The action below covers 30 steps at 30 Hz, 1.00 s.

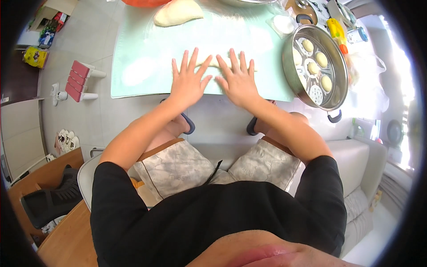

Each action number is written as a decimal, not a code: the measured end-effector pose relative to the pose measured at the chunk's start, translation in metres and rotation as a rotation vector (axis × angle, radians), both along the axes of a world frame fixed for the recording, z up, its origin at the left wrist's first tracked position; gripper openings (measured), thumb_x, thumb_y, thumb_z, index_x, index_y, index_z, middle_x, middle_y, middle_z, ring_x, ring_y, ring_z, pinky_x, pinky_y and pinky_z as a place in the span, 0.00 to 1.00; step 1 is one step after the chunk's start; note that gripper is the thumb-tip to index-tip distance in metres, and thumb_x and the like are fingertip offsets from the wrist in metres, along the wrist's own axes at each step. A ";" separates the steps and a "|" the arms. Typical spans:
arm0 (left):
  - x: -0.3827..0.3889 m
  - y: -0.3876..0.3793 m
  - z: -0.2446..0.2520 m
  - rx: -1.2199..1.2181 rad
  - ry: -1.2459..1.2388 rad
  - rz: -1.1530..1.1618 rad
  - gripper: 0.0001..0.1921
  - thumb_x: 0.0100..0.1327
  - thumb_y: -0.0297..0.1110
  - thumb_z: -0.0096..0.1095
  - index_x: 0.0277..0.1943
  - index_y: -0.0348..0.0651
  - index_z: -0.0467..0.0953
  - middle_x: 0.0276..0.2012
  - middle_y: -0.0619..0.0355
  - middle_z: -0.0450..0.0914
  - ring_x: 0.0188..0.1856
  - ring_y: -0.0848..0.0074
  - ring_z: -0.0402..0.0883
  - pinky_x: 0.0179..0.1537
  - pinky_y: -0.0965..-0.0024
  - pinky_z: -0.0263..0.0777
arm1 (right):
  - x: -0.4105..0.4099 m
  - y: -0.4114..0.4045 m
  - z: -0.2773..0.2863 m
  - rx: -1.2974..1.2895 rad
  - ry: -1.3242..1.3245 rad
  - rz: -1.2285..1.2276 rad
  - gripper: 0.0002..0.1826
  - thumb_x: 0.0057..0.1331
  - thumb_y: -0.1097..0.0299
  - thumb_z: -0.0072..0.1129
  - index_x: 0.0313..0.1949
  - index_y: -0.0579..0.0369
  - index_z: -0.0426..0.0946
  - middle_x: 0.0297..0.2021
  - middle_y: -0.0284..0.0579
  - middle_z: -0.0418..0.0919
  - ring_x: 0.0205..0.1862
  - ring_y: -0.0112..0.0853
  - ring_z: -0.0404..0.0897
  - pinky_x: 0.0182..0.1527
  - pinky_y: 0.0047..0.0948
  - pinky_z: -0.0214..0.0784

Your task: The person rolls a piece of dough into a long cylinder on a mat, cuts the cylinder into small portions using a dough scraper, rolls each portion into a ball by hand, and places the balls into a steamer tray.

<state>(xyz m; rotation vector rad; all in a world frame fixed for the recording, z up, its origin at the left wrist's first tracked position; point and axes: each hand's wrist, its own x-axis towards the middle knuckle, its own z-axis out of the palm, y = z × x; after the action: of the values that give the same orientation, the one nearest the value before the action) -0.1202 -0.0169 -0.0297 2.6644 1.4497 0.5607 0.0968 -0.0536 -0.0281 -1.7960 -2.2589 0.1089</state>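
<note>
My left hand (189,78) and my right hand (238,80) lie palm down, fingers spread, over a thin roll of dough (213,62) on a pale green mat (143,85). Parts of the roll show between my hands and beside my right fingers; the rest is hidden under them. Beyond my left hand, at the far side of the mat, rests a large lump of dough (178,14). To the right stands a round metal steamer pan (288,66) with several dough balls (321,60) on its perforated base.
An orange-red container (145,2) and a metal bowl (248,3) stand at the far edge. A plastic bag with something white (283,25) lies near the pan's handle. A yellow bottle (336,30) is behind the pan. A red and white stool (78,81) stands on the floor at left.
</note>
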 end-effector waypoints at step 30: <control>0.008 0.102 -0.015 0.043 0.054 -0.194 0.26 0.86 0.50 0.49 0.81 0.59 0.70 0.83 0.60 0.68 0.85 0.57 0.63 0.83 0.39 0.52 | 0.009 0.089 -0.017 0.169 0.025 0.003 0.30 0.87 0.47 0.43 0.84 0.29 0.63 0.82 0.52 0.67 0.85 0.51 0.61 0.81 0.76 0.44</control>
<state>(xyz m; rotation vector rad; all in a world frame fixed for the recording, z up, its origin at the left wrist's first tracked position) -0.1118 0.0850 -0.0449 2.8317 1.1845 0.5134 0.1056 0.0357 -0.0450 -1.6953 -2.1822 -0.0579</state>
